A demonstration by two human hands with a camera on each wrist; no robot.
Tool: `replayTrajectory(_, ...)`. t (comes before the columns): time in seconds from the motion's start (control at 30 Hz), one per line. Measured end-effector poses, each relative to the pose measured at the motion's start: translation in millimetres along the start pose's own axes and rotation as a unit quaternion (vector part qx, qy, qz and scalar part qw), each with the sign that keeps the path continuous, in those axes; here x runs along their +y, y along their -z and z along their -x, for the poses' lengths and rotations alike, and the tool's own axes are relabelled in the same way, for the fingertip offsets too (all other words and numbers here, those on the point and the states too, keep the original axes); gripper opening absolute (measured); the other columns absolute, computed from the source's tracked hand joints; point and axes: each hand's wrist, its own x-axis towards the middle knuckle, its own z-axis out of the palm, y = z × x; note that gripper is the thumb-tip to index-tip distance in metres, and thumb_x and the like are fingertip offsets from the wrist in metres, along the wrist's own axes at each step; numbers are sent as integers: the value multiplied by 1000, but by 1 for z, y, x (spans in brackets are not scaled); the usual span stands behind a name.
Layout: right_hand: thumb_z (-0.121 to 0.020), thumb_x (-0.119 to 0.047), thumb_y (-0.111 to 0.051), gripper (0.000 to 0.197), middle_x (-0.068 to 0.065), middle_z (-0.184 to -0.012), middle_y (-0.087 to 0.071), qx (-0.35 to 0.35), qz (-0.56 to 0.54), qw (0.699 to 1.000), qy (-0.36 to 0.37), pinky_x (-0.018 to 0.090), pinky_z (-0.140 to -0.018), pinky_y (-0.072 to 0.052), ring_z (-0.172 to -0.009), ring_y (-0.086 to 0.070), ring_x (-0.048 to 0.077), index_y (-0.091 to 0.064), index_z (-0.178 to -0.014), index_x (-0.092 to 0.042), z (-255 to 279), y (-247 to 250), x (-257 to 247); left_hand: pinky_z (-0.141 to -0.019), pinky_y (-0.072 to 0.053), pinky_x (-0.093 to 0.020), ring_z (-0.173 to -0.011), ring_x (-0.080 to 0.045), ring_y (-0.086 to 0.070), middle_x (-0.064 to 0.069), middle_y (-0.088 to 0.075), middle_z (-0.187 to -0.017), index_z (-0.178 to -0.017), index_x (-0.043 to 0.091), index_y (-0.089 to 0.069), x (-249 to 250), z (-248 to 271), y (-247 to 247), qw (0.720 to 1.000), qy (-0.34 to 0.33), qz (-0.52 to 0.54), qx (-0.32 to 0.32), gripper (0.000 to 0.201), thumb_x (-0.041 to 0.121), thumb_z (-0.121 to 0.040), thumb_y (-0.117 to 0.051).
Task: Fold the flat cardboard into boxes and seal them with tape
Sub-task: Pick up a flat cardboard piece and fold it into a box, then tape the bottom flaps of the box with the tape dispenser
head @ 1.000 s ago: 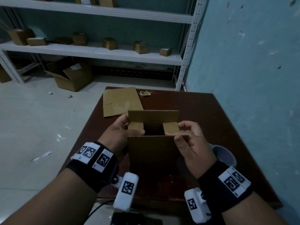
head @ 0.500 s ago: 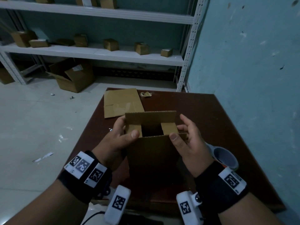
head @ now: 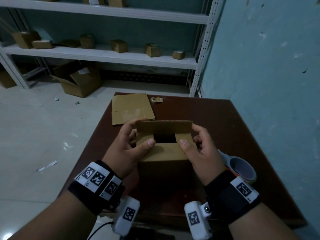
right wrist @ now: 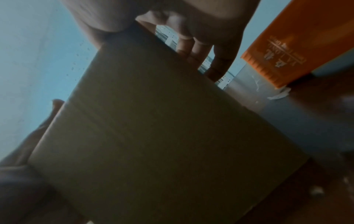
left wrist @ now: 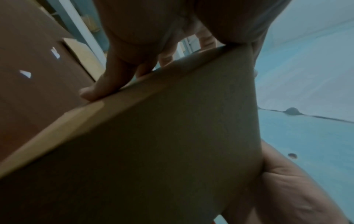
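A plain brown corrugated box is pinched between both grips above the middle of the dark wooden bench: the left hand and right hand each have a thumb pressed on a folded-in flap and fingers curled behind. The far flap is raised. Flat cardboard is laid at the bench's far left edge. An orange-cored tape roll, its print unreadable, is seen near the right edge.
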Motion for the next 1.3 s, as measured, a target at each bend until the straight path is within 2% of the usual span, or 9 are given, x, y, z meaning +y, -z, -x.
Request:
replayTrajectory(0.13, -83, -66, -63, 32, -8, -115, -58, 32, 24, 999, 26, 25, -78, -53, -98, -62, 1, -59, -112, -52, 4, 0, -4, -83, -62, -35, -107, -18, -70, -1, -73, -117, -97, 32, -69, -6, -2, 0, 998, -27, -43, 33, 23, 41, -83, -83)
replayTrajectory(0.23, -91, -64, -57, 21, -12, -111, -55, 44, 82, 994, 49, 4, -76, -41, -97, -57, -8, -62, -104, -49, 7, 2, -8, -78, -60, -32, -97, -24, -70, -8, -73, -109, -74, 25, -62, -10, -2, -4, 997, -41, -46, 49, 30, 45, -83, -82)
replayTrajectory(0.33, -96, -60, -50, 17, -13, -108, -55, 57, 108, 990, 68, -2, -76, -34, -98, -56, -11, -60, -91, -48, 9, 1, -12, -68, -54, -30, -79, -20, -66, -7, -72, -94, -66, 22, -56, -7, -1, -8, 996, -31, -45, 71, 27, 39, -80, -73)
replayTrajectory(0.47, -101, -34, -60, 18, -14, -107, -55, 68, 94, 993, 38, -4, -74, -32, -97, -54, -12, -62, -85, -42, 8, -4, -14, -72, -59, -33, -93, -19, -70, -4, -73, -105, -68, 25, -62, -7, -2, -5, 995, -9, -68, 67, 21, 38, -76, -77)
replayTrajectory(0.63, -100, -33, -64, 9, -11, -111, -62, 45, 42, 998, -24, 25, -83, -50, -98, -60, -1, -72, -97, -38, 7, 1, -21, -74, -59, -34, -93, -19, -72, 3, -75, -101, -68, 30, -66, -11, -8, -3, 995, 17, -58, 79, 25, 18, -82, -82)
replayTrajectory(0.77, -100, -57, -54, 26, -22, -95, -72, 50, -24, 993, -103, 37, -84, -55, -98, -68, 10, -74, -101, -40, 5, 36, -24, -79, -59, -40, -94, -23, -72, 1, -76, -102, -67, 31, -67, -11, -10, -2, 995, 25, -44, 82, 28, 13, -83, -82)
replayTrajectory(0.9, -91, -58, -66, 31, -7, -85, -67, 65, 211, 969, -110, 36, -77, -50, -88, -66, 17, -67, -94, -27, -1, 82, 0, -89, -61, -51, -100, -25, -72, 3, -76, -105, -69, 30, -68, -10, -11, -1, 995, 44, -42, 79, 24, 15, -82, -83)
replayTrajectory(1.03, -80, -64, -76, 50, -4, -104, -59, 4, 396, 907, -146, 37, -84, -52, -98, -62, 19, -60, -114, -31, 6, 85, 18, -97, -57, -57, -104, -27, -71, 0, -76, -111, -71, 26, -68, -8, -13, -2, 995, 47, -46, 73, 18, 31, -69, -85)
replayTrajectory(1.3, -97, -56, -58, 62, 5, -130, -64, -84, 502, 835, -211, 45, -98, -52, -119, -63, 30, -34, -149, -31, 8, 77, 24, -92, -57, -50, -96, -24, -71, -1, -77, -107, -69, 26, -68, -7, -14, -2, 997, 51, -26, 53, 17, 29, -67, -84)
